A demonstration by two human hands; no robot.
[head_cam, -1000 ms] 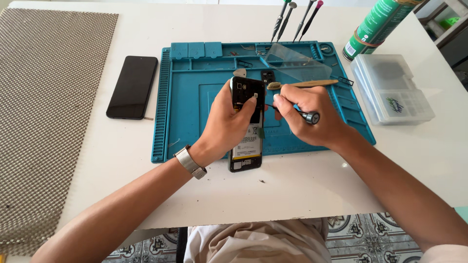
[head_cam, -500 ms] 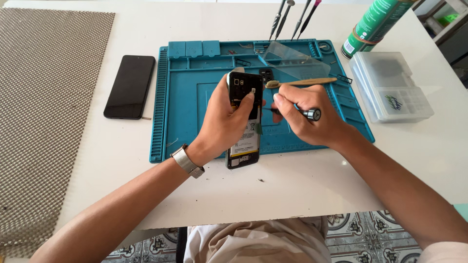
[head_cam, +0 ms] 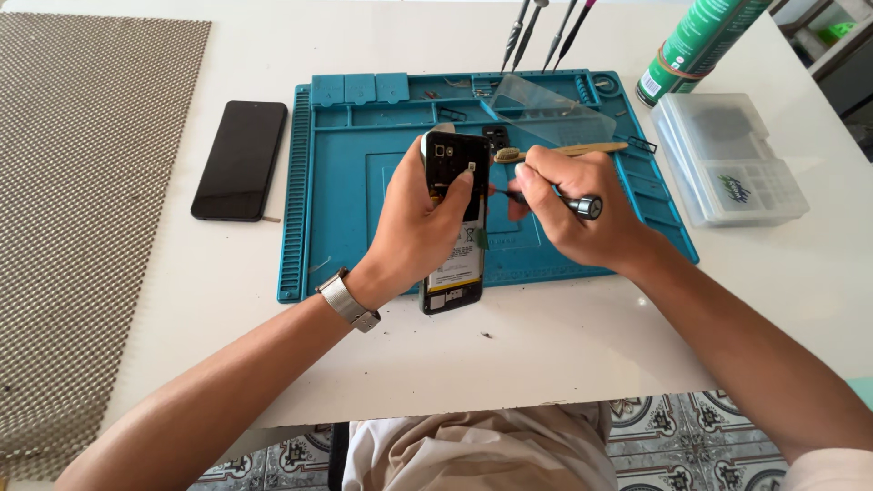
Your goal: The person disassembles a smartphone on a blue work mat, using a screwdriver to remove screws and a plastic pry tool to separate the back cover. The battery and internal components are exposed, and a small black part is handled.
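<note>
On my desk (head_cam: 637,345): one blue mat (head_cam: 346,182), one woven mat (head_cam: 82,200) far left, one black phone (head_cam: 239,160) between them, one clear box (head_cam: 727,159) and one green can (head_cam: 700,41) at right, four tools (head_cam: 546,32) upright behind. A clear sheet (head_cam: 546,114) and toothbrush (head_cam: 564,150) lie beyond my hands. Left hand (head_cam: 414,223) curled around the opened phone (head_cam: 455,227), tilted over the blue mat; right hand (head_cam: 568,205) pinching one screwdriver (head_cam: 582,205), tip beside it

Teal silicone mat (head_cam: 336,209) on white worktop (head_cam: 164,300). Black phone (head_cam: 239,159), screen dark. Opened phone (head_cam: 455,173) black inside, white-yellow battery label. Green-white spray can (head_cam: 700,41). Grey-brown woven mesh mat (head_cam: 82,182). Silver watch (head_cam: 346,300).
</note>
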